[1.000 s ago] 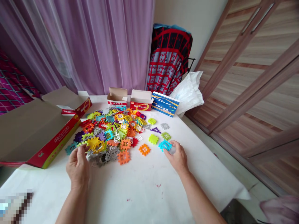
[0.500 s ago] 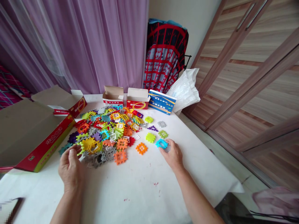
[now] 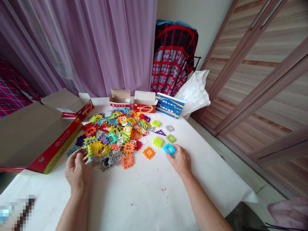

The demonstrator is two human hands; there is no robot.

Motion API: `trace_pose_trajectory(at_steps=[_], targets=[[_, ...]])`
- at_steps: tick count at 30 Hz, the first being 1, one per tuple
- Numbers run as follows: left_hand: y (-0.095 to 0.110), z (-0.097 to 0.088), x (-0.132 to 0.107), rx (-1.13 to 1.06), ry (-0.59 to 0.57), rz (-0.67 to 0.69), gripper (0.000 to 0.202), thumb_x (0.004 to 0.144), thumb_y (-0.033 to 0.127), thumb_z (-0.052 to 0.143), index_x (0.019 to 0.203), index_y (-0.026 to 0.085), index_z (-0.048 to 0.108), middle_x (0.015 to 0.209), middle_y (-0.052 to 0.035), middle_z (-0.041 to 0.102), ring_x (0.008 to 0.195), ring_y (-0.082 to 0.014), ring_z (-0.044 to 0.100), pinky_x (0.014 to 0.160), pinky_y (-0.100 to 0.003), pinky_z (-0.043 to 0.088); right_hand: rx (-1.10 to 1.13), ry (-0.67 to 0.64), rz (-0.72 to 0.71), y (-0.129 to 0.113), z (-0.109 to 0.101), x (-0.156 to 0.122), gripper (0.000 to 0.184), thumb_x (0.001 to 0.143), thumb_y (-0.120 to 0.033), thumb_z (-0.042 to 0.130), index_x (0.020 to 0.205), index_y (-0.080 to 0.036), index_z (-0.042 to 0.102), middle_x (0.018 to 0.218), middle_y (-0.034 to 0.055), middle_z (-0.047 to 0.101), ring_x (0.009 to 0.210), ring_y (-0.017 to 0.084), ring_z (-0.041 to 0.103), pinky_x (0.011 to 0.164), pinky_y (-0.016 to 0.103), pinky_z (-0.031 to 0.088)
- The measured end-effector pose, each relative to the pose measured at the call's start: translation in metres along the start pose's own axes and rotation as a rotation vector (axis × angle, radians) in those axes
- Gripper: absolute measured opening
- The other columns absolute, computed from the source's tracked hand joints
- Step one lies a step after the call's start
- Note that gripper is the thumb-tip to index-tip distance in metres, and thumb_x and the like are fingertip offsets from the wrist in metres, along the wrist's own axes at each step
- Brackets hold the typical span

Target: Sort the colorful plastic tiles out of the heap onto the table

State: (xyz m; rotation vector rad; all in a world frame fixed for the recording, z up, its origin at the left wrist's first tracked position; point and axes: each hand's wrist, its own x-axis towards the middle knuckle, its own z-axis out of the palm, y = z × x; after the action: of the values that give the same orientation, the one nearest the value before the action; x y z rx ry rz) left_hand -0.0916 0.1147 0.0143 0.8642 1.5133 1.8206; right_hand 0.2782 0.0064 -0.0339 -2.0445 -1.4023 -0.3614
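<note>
A heap of colourful plastic interlocking tiles (image 3: 115, 128) spreads over the white-covered table. My left hand (image 3: 77, 170) rests at the heap's near left edge, its fingers loosely bent and the thumb apart from them. Beside those fingertips are a yellow tile (image 3: 96, 148) and a lime edge of another; no held piece shows clearly. My right hand (image 3: 181, 159) pinches a blue tile (image 3: 169, 149) with a round opening, at the right of the heap. Close by lie a lime tile (image 3: 158, 142), a green tile (image 3: 171, 138) and an orange tile (image 3: 148, 153).
A large open red box (image 3: 57, 144) stands at the left. Small red cartons (image 3: 144, 107) and a blue box (image 3: 170, 106) line the back, beside a white plastic bag (image 3: 196, 91). A pixelated object (image 3: 16, 211) lies at the lower left. Wooden cabinets (image 3: 260, 96) stand at the right.
The whole view has shifted slightly, so everything appears a little further right. Both hands keep nearly the same places and poses, with the blue tile still in my right hand.
</note>
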Motion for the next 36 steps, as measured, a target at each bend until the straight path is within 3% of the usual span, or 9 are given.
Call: trace_pose_trajectory(at_steps=[4,7,10,15,21,25,29,33,36], targets=[[0.0,0.0,0.0,-0.019,0.014,-0.014,0.025,0.076,0.034,0.062,0.096,0.021,0.066,0.093,-0.0026,0.069,0.088,-0.016,0.066,0.08,-0.032,0.051,0.065,0.081,-0.08,-0.006,-0.006,0.002,0.031,0.084,-0.041,0.06,0.104,-0.018,0.062,0.105,0.0113,0.07,0.097,0.027,0.062,0.083,0.038,0.045],[-0.001,0.001,0.001,-0.026,0.024,-0.018,0.027,0.073,0.032,0.063,0.097,0.02,0.066,0.094,-0.0024,0.069,0.088,-0.0154,0.065,0.079,-0.031,0.05,0.138,0.073,-0.19,-0.031,-0.007,0.008,0.017,0.085,-0.032,0.06,0.098,-0.021,0.064,0.11,0.0091,0.07,0.102,0.025,0.061,0.089,0.038,0.044],[-0.003,0.0,0.003,-0.014,0.028,-0.016,0.029,0.071,0.031,0.063,0.098,0.02,0.066,0.095,-0.0023,0.069,0.087,-0.0151,0.065,0.077,-0.03,0.049,0.237,-0.075,-0.34,-0.072,-0.001,0.016,0.015,0.083,-0.025,0.062,0.097,-0.022,0.067,0.11,0.0069,0.07,0.104,0.024,0.06,0.094,0.038,0.044],[-0.004,0.0,0.004,0.006,0.041,-0.024,0.03,0.07,0.03,0.062,0.098,0.02,0.065,0.096,-0.0024,0.069,0.087,-0.0154,0.066,0.073,-0.029,0.048,0.299,-0.347,-0.434,-0.133,0.018,0.03,0.035,0.079,-0.029,0.07,0.113,-0.024,0.066,0.127,0.0068,0.065,0.118,0.026,0.054,0.097,0.041,0.044],[-0.004,0.002,0.004,-0.004,0.043,-0.026,0.031,0.069,0.031,0.062,0.098,0.02,0.064,0.095,-0.0023,0.069,0.087,-0.0156,0.066,0.074,-0.028,0.049,0.266,-0.481,-0.449,-0.153,0.03,0.039,0.039,0.078,-0.029,0.071,0.116,-0.025,0.065,0.124,0.0047,0.066,0.117,0.025,0.053,0.098,0.041,0.042],[-0.005,0.002,0.004,0.009,0.034,-0.016,0.031,0.07,0.032,0.061,0.098,0.021,0.063,0.095,-0.0026,0.069,0.089,-0.0163,0.067,0.076,-0.029,0.05,0.262,-0.453,-0.443,-0.154,0.033,0.037,0.035,0.078,-0.03,0.071,0.112,-0.024,0.065,0.119,0.005,0.068,0.112,0.024,0.055,0.093,0.039,0.044],[-0.005,0.002,0.003,0.025,0.03,-0.012,0.032,0.07,0.033,0.06,0.099,0.02,0.063,0.096,-0.003,0.069,0.09,-0.0162,0.067,0.077,-0.029,0.05,0.296,-0.259,-0.384,-0.135,0.027,0.039,0.03,0.079,-0.031,0.068,0.107,-0.022,0.065,0.113,0.007,0.069,0.107,0.024,0.058,0.093,0.038,0.044],[-0.005,0.001,0.003,0.041,0.018,-0.003,0.032,0.071,0.033,0.06,0.1,0.02,0.063,0.097,-0.0038,0.069,0.092,-0.017,0.067,0.079,-0.03,0.051,0.275,-0.032,-0.22,-0.081,0.013,0.045,0.03,0.081,-0.038,0.063,0.105,-0.02,0.064,0.105,0.01,0.071,0.1,0.026,0.061,0.091,0.039,0.045],[-0.006,0.002,0.003,0.046,0.016,-0.002,0.032,0.071,0.033,0.06,0.1,0.02,0.063,0.098,-0.0041,0.069,0.093,-0.0179,0.067,0.08,-0.031,0.052,0.184,0.029,-0.003,-0.031,0.001,0.045,0.035,0.078,-0.045,0.062,0.103,-0.02,0.064,0.102,0.0114,0.071,0.096,0.027,0.061,0.086,0.039,0.046]])
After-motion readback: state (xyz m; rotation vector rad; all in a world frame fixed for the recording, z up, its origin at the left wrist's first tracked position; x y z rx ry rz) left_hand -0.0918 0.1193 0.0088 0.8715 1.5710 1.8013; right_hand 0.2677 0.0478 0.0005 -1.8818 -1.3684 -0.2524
